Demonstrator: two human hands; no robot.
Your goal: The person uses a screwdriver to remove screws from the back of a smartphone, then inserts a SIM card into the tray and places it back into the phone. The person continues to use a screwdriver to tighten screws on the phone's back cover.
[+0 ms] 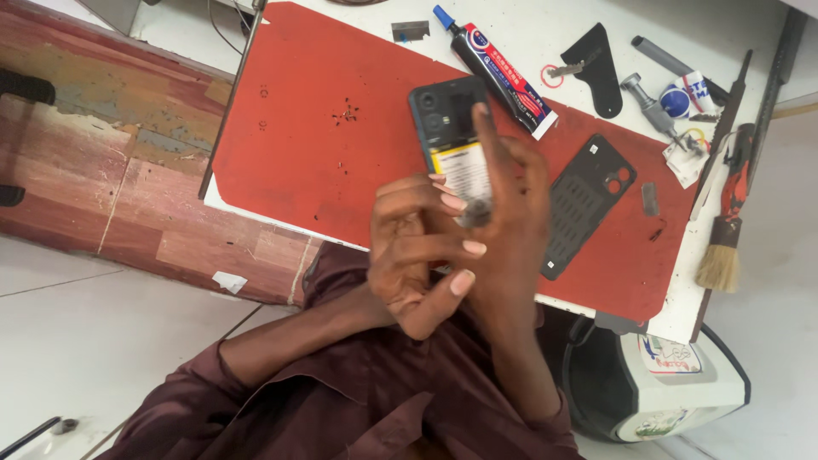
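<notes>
Work mat (pixel 324 162): a red sheet covered most of the white table (pixel 596 17), with tiny dark screws (pixel 347 111) scattered on its far left part.
Phone (pixel 450 132): it lay camera end away on the mat, its near end hidden behind both hands.
Back cover (pixel 586 203): a dark plastic shell rested on the mat, to the right of the hands.
Adhesive tube (pixel 503 72): it lay slanted at the far edge, beside the phone.
Brush (pixel 726 234): it lay at the right edge.
Right hand (pixel 509 213): fingers extended, tips pinching the small part.
Left hand (pixel 417 255): fingers curled, closing on the same part.
Small grey part (pixel 477 210): held between the fingertips of both hands, above the phone; judged light, thin and easily bent, best gripped by its edges.
</notes>
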